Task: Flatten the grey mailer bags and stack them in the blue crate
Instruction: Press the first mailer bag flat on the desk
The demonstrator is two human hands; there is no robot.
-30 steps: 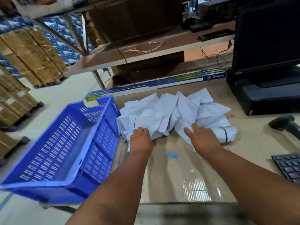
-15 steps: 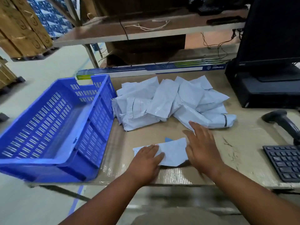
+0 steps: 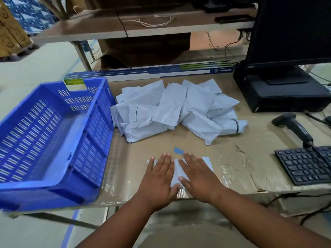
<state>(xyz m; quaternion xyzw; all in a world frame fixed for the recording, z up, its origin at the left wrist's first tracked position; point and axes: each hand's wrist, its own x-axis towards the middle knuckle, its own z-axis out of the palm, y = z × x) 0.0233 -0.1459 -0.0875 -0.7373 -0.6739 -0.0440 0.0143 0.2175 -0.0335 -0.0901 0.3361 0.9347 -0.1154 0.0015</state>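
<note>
While flat, both hands (image 3: 176, 178) press one mailer bag (image 3: 176, 171).

The bench (image 3: 241, 163) is covered in taped brown cardboard. At its left edge sits the blue crate (image 3: 53, 140); a heap of grey mailer bags (image 3: 175, 111) lies mid-bench, and one bag (image 3: 179, 169) near the front edge. By the right edge are a keyboard (image 3: 304, 163), a scanner (image 3: 293, 126) and what looks like a computer case (image 3: 279, 93).

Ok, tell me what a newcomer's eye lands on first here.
Both hands, left hand and right hand, press flat on one grey mailer bag at the table's near edge. Behind it lies a crumpled pile of mailers; the big blue crate sits left.
</note>
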